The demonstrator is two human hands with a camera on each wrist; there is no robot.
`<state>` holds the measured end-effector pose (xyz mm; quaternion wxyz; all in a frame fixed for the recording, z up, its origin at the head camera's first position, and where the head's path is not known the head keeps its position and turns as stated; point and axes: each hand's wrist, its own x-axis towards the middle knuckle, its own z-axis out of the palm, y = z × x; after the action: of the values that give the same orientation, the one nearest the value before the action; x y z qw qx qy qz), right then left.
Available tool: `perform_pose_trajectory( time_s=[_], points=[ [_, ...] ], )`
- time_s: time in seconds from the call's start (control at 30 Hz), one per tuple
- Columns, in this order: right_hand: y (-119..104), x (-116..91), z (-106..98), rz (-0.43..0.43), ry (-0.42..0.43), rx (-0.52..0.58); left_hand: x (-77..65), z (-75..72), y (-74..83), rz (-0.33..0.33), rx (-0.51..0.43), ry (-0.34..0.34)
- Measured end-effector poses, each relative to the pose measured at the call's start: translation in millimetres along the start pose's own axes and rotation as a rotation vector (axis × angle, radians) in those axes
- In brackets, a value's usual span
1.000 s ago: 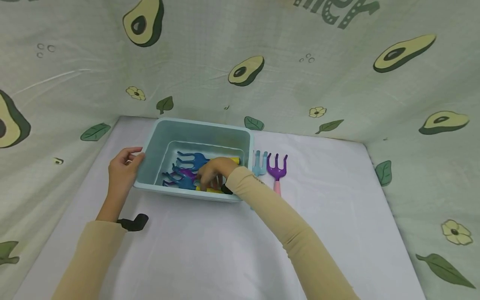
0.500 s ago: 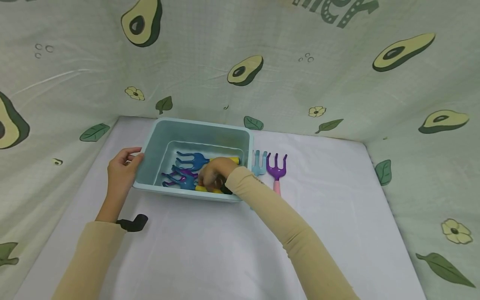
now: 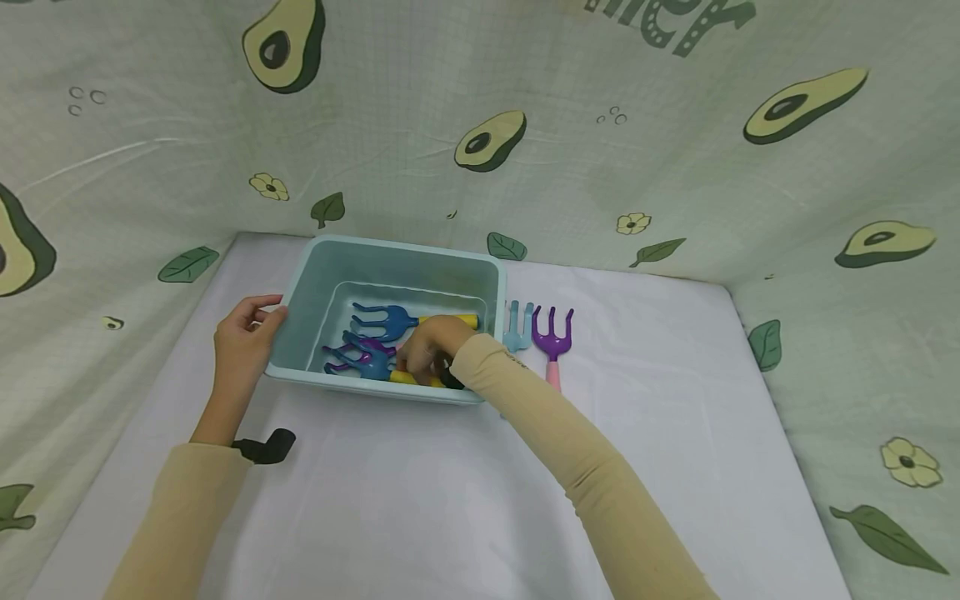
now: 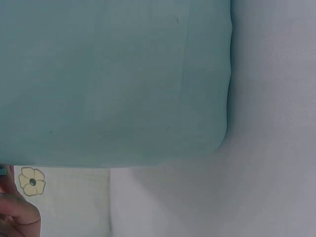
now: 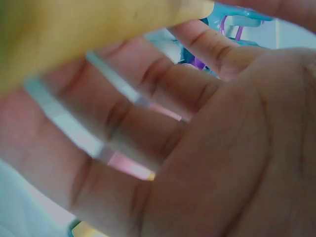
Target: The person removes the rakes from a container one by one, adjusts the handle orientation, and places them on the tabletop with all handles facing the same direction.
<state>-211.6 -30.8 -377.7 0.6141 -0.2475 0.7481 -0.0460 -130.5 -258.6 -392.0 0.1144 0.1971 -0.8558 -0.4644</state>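
A pale blue-green plastic bin [image 3: 408, 247] stands on the white cloth with several toy garden rakes in it. My left hand [image 3: 243, 342] pinches its left rim between thumb and fingers. Inside the bin, my right hand [image 3: 426, 346] is curled over the yellow handle of the front blue rake [image 3: 372, 364]. In the right wrist view this handle [image 5: 113, 34] crosses the fingertips, with the thumb on its other side. Another blue rake [image 3: 392, 321] with a yellow handle lies behind the hand. A purple rake [image 3: 369, 346] is partly hidden beneath the front one.
Right of the bin lie a light blue rake [image 3: 517, 329], partly hidden by bin and sleeve, and a purple rake [image 3: 552, 343] with a pink handle. A black wrist camera [image 3: 268, 447] sits at the left wrist. Avocado-print cloth [image 3: 570, 192] rises around the table.
The right hand's fingers have drawn in closer around the yellow handle of the front blue rake. The left hand and the bin have stayed in place.
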Motion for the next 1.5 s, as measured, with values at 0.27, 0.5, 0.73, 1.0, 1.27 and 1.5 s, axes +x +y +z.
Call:
perform_pose_trajectory(
  time_s=[0.27, 0.5, 0.73, 1.0, 1.27, 1.5],
  points=[
    [0.6, -0.6, 0.4, -0.015, 0.111, -0.038, -0.4, 0.7, 0.2, -0.006, -0.003, -0.001],
    [4.6, -5.5, 0.1, -0.018, 0.219, -0.024, 1.2, 0.1, 1.6, -0.018, 0.006, -0.01],
    [9.5, -13.0, -0.8, -0.047, 0.343, 0.1, 1.9, -0.5, 2.4, -0.021, 0.014, -0.022],
    [9.6, -28.1, -5.8, -0.078, 0.422, 0.108, 3.8, 0.6, 2.4, -0.018, 0.009, -0.027],
    [9.8, -52.2, -5.0, -0.121, 0.515, 0.15, 5.7, 1.2, 0.4, 0.001, 0.013, -0.02],
    [16.4, -69.0, -2.0, -0.154, 0.597, 0.193, 6.3, 2.2, -0.4, 0.008, 0.007, -0.019]
  ],
)
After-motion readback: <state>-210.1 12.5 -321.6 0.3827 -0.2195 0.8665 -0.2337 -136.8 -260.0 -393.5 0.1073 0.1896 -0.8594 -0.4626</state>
